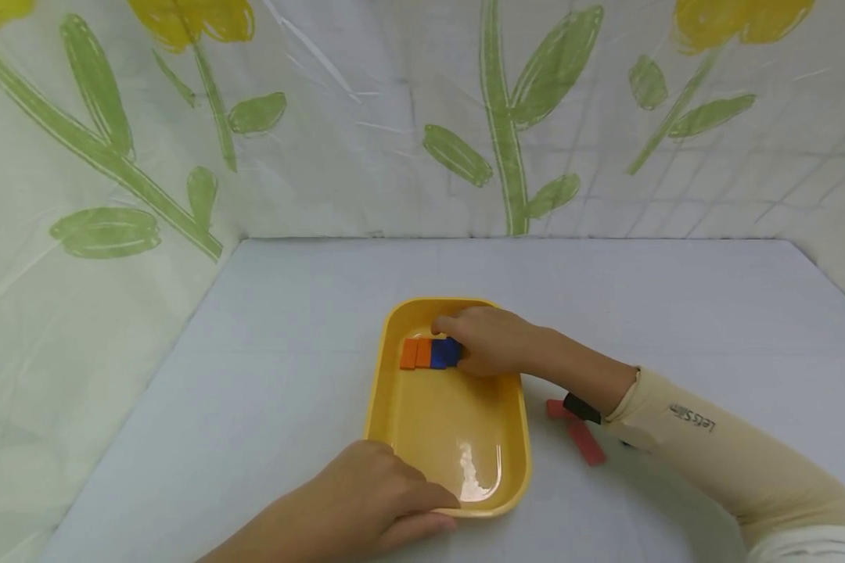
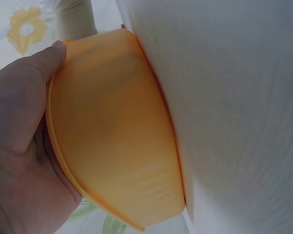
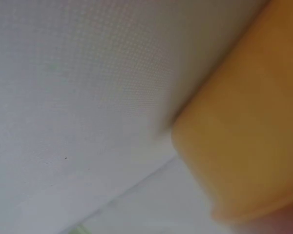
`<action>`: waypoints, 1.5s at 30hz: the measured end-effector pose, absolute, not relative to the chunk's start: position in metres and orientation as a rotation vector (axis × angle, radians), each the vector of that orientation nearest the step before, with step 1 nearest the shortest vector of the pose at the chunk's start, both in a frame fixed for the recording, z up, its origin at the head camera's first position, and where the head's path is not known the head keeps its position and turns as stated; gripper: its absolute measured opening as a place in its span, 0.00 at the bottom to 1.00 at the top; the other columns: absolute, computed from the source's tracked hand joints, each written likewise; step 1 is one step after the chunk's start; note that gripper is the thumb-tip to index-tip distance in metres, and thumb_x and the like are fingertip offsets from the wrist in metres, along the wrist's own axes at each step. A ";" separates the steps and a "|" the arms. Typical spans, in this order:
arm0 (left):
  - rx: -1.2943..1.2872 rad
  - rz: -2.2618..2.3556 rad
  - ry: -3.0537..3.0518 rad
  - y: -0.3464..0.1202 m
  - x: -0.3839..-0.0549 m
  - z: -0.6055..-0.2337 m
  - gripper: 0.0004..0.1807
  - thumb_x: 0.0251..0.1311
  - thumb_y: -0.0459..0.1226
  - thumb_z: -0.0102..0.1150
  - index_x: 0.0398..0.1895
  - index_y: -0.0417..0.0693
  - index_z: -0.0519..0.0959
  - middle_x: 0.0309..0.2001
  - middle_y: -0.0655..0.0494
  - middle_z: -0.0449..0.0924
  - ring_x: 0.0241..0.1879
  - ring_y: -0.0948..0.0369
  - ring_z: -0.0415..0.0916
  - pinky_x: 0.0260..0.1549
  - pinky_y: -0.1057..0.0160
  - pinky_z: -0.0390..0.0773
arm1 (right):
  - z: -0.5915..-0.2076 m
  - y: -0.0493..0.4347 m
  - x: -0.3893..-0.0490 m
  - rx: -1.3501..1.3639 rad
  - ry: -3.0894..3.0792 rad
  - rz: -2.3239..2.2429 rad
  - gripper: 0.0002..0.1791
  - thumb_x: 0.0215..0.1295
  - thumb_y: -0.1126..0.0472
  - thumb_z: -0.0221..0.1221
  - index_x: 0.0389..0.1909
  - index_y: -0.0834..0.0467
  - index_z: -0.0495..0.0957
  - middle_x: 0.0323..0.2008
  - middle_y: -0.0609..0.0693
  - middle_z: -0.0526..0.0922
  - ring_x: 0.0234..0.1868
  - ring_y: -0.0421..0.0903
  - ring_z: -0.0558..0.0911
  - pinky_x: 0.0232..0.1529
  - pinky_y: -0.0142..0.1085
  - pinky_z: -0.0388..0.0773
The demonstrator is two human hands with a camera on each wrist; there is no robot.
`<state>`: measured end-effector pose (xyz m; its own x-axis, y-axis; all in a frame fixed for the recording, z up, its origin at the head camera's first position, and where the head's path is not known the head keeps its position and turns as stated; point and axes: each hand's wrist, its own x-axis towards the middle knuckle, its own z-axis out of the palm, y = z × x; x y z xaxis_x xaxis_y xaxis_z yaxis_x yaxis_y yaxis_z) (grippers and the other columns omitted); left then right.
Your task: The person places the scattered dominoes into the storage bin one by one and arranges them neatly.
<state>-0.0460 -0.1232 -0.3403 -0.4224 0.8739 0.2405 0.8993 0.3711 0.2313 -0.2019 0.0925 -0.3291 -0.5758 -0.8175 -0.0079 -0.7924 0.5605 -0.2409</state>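
A yellow tray [image 1: 458, 438] with raised walls sits on the table. My left hand [image 1: 376, 500] grips its near-left rim, thumb outside and fingers over the edge; in the left wrist view the thumb presses by the rim of the tray [image 2: 112, 126]. Inside, toward the far end, two orange blocks [image 1: 415, 353] and blue blocks [image 1: 440, 353] lie side by side in a row. My right hand [image 1: 493, 340] reaches over the right wall, its fingers and thumb around the rightmost blue block, which is partly hidden. The right wrist view shows the tray's outer wall [image 3: 244, 122].
Right of the tray, red blocks [image 1: 587, 442] lie on the white table [image 1: 267, 375], partly beneath my right forearm. A dark device [image 1: 580, 408] is at that wrist. Behind the table hangs a sheet [image 1: 366, 156] with printed flowers.
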 end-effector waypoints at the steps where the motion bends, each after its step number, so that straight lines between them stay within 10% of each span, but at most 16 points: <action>1: -1.640 -0.504 -2.543 -0.123 -0.046 -0.340 0.14 0.76 0.51 0.49 0.37 0.62 0.83 0.22 0.76 0.72 0.21 0.77 0.62 0.24 0.79 0.59 | -0.329 0.093 -0.202 -1.389 2.666 -0.329 0.22 0.56 0.69 0.66 0.53 0.60 0.76 0.32 0.48 0.79 0.30 0.43 0.74 0.38 0.35 0.75; 14: -1.659 -0.575 -2.558 -0.121 -0.047 -0.339 0.14 0.76 0.51 0.49 0.37 0.61 0.83 0.23 0.76 0.72 0.21 0.77 0.62 0.23 0.80 0.59 | -0.327 0.095 -0.200 -1.411 2.647 -0.343 0.22 0.55 0.68 0.69 0.52 0.59 0.76 0.33 0.48 0.78 0.32 0.44 0.73 0.39 0.36 0.74; 23: -1.667 -0.569 -2.562 -0.121 -0.047 -0.339 0.14 0.76 0.51 0.48 0.39 0.62 0.83 0.24 0.76 0.73 0.22 0.78 0.63 0.24 0.80 0.60 | -0.320 0.120 -0.192 -1.417 2.712 -0.474 0.27 0.61 0.58 0.70 0.60 0.59 0.76 0.53 0.52 0.81 0.53 0.50 0.79 0.55 0.45 0.76; 45: -1.650 -0.548 -2.593 -0.122 -0.045 -0.337 0.15 0.76 0.51 0.47 0.42 0.62 0.85 0.27 0.76 0.77 0.24 0.78 0.65 0.26 0.80 0.62 | -0.296 0.222 -0.131 -1.182 2.777 -0.421 0.19 0.58 0.58 0.73 0.50 0.48 0.81 0.49 0.40 0.80 0.49 0.45 0.81 0.45 0.41 0.81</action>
<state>-0.0448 -0.1219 -0.3374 -0.4412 0.8743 0.2022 0.8814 0.3798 0.2809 -0.1306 0.2224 -0.2959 -0.6952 -0.7185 0.0208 -0.6924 0.6616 -0.2880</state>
